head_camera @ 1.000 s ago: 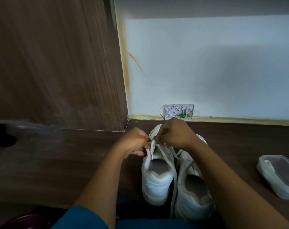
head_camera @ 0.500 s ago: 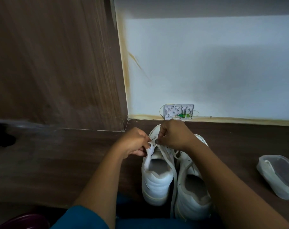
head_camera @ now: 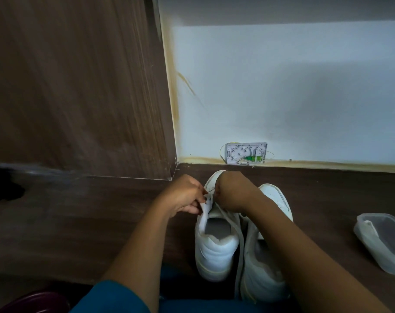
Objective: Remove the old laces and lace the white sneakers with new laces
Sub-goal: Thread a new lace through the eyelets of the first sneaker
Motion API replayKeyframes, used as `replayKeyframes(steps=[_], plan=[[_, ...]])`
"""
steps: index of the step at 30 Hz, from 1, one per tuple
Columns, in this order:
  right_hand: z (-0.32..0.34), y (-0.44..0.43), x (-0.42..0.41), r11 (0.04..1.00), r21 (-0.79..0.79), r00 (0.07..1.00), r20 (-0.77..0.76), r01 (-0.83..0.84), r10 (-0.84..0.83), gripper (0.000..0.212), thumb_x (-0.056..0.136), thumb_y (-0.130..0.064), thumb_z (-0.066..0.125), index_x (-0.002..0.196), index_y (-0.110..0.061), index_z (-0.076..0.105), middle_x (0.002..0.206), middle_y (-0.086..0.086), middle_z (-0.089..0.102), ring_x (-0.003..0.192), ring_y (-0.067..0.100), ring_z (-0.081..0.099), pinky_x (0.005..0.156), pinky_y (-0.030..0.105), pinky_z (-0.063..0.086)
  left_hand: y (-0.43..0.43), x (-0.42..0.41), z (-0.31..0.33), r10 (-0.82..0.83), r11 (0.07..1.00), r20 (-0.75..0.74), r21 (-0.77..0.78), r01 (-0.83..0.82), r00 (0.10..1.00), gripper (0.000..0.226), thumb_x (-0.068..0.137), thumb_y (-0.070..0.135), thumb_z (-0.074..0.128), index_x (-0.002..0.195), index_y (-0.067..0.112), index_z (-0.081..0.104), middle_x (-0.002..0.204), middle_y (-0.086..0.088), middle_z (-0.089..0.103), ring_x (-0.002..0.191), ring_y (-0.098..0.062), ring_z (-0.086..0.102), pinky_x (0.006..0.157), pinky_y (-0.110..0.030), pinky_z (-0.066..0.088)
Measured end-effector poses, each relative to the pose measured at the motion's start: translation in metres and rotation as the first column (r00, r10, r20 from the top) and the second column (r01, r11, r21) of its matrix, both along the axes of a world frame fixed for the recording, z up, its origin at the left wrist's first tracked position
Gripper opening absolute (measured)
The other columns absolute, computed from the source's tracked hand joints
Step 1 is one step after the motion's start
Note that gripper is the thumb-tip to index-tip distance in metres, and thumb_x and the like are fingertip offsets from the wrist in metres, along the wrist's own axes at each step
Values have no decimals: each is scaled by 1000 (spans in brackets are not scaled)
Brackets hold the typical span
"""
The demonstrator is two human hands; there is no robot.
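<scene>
Head view: white sneaker upright at desk middle, toe toward back edge; second sneaker just beside it on right. Left hand: fingers curled, pinching eyelet flap of white sneaker. Right hand: fisted above tongue, fingertips pinching lace; short taut stretch between hands, loose remainder trailing between shoes toward near edge. Clear plastic container near right edge, well apart. Open wall box behind back edge.

Likely a home: wood surface, white wall, cable box.
</scene>
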State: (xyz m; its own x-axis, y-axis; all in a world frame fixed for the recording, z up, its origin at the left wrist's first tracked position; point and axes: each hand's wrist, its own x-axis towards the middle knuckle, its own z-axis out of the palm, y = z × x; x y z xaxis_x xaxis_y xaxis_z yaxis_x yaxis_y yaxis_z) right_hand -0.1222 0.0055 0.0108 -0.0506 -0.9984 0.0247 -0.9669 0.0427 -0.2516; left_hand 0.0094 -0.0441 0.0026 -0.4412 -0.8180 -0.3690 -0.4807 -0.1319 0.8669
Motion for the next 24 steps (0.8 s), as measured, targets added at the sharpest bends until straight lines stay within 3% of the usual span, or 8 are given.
replayKeyframes(steps=[2, 5, 7, 13, 18, 22, 24], plan=[[0, 2, 4, 1000, 6, 1000, -25, 3, -3, 32, 86, -12, 53, 55, -13, 43, 80, 11, 58, 69, 23, 45, 65, 24, 32, 0, 0, 1, 0, 1000, 0, 5, 0, 1000, 23, 82, -13, 51, 74, 7, 59, 76, -14, 58, 64, -18, 56, 45, -18, 50], [0, 0, -1, 1000, -22, 1000, 18, -7, 8, 18, 84, -15, 54, 80, -6, 69, 93, 11, 68, 86, 26, 61, 70, 27, 44, 1, 1, 2, 2, 1000, -6, 10, -2, 1000, 21, 83, -13, 50, 76, 6, 58, 73, -13, 57, 61, -17, 55, 44, -18, 51], [1, -1, -2, 999, -25, 999, 21, -46, 46, 21, 84, -17, 56, 90, -8, 73, 95, 8, 70, 91, 25, 64, 77, 29, 50, 2, 1, 3, 3, 1000, -11, 14, -3, 1000, 21, 83, -13, 50, 77, 5, 58, 73, -14, 58, 62, -18, 56, 45, -18, 52], [2, 1, -4, 997, -45, 997, 21, -70, 71, 22, 86, -20, 58, 93, -8, 74, 97, 8, 70, 93, 22, 63, 79, 28, 48, 3, 0, 4, 9, 1000, -11, 17, -8, 1000, 19, 83, -13, 50, 80, 4, 59, 77, -16, 59, 64, -19, 57, 47, -19, 53], [6, 1, 2, 996, -42, 997, 6, -80, 80, 21, 85, -17, 57, 79, -3, 71, 85, 12, 68, 85, 26, 63, 71, 29, 45, 4, 0, 5, 10, 1000, -19, 20, -9, 1000, 19, 83, -13, 49, 89, 2, 60, 70, -13, 58, 58, -17, 56, 44, -18, 51], [15, 4, 3, 989, 48, 985, 109, -140, 134, 23, 83, -23, 65, 85, -2, 74, 88, 15, 69, 87, 28, 63, 75, 35, 48, 6, -1, 8, 11, 1000, -26, 25, -10, 1000, 20, 84, -14, 46, 85, 2, 59, 66, -12, 58, 41, -8, 58, 44, -17, 52], [14, 3, 4, 993, 34, 990, 91, -111, 108, 26, 85, -23, 63, 80, 1, 71, 83, 16, 67, 83, 30, 61, 72, 33, 47, 6, 0, 8, 8, 1000, -34, 27, -7, 999, 20, 84, -14, 47, 91, 0, 59, 68, -13, 59, 42, -8, 58, 45, -17, 52]])
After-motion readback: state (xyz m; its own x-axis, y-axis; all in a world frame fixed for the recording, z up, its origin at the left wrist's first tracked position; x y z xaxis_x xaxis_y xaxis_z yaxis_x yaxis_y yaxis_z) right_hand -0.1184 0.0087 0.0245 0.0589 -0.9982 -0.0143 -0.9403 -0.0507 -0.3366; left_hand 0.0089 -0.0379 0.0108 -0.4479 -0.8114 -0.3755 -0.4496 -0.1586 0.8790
